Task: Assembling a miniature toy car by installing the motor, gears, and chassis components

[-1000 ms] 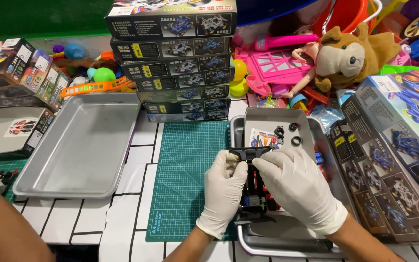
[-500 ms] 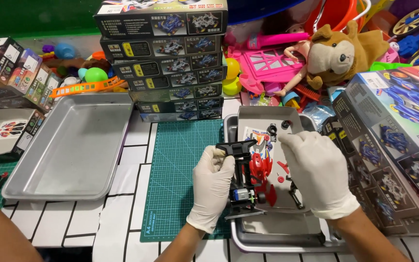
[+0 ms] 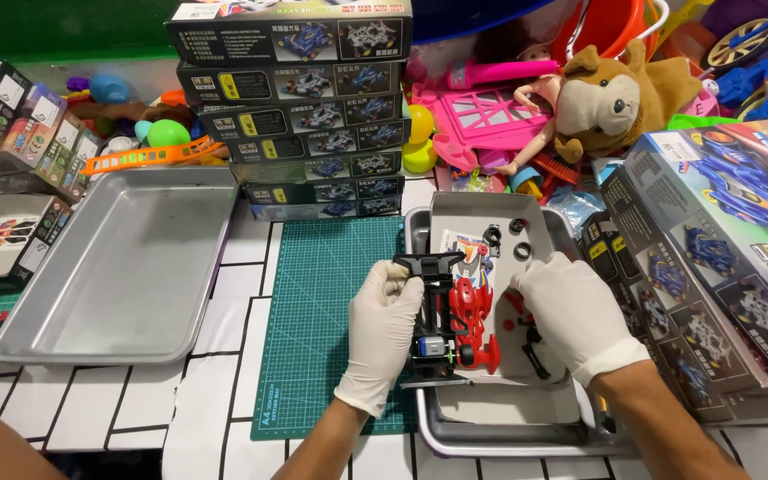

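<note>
Toy car chassis (image 3: 442, 333) | left hand (image 3: 384, 329) fingers clamped on it, steadying | right hand (image 3: 575, 311) fingers curled over loose parts in tray (image 3: 508, 436), grip unclear

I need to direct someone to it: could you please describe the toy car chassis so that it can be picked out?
Start at the green cutting mat; at its right edge the left hand holds the black toy car chassis. A red body shell lies beside it.

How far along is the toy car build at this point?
Done: a black chassis carries a small motor, with a red body shell against it. In hand: the left hand grips the chassis; the right hand reaches among loose parts. Left: black tyres lie unfitted in the grey tray.
</note>
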